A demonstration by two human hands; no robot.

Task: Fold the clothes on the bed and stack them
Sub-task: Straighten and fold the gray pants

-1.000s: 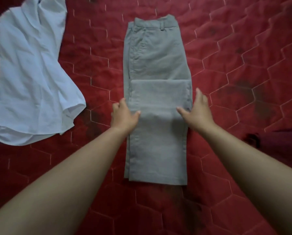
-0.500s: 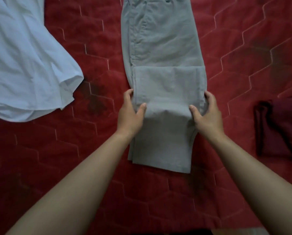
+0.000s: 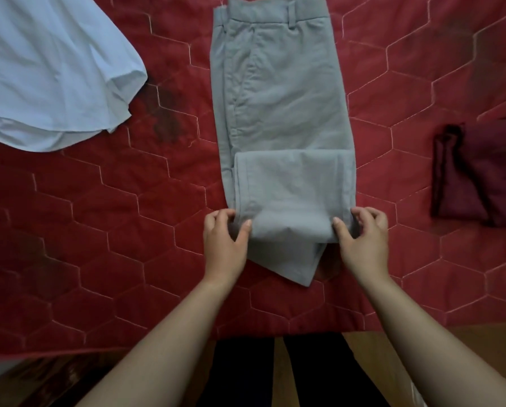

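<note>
Grey trousers (image 3: 278, 92) lie lengthwise on the red quilted bed (image 3: 99, 207), waistband at the far end, the legs doubled back over themselves. My left hand (image 3: 225, 239) pinches the left side of the near fold, thumb on top and fingers underneath. My right hand (image 3: 363, 236) pinches the right side of the same fold. The fold is lifted slightly, and a corner of the lower layer sticks out toward me between my wrists. A white shirt (image 3: 46, 71) lies spread out and unfolded at the far left.
A folded dark maroon garment (image 3: 480, 171) sits on the bed at the right edge. The bed's near edge runs below my forearms, with wooden floor (image 3: 486, 348) and my dark-clad legs (image 3: 275, 374) beneath.
Both hands went from resting flat beside the trousers to gripping the fold's sides and raising it. The near part of the trouser legs has shortened as the fold is carried forward.
</note>
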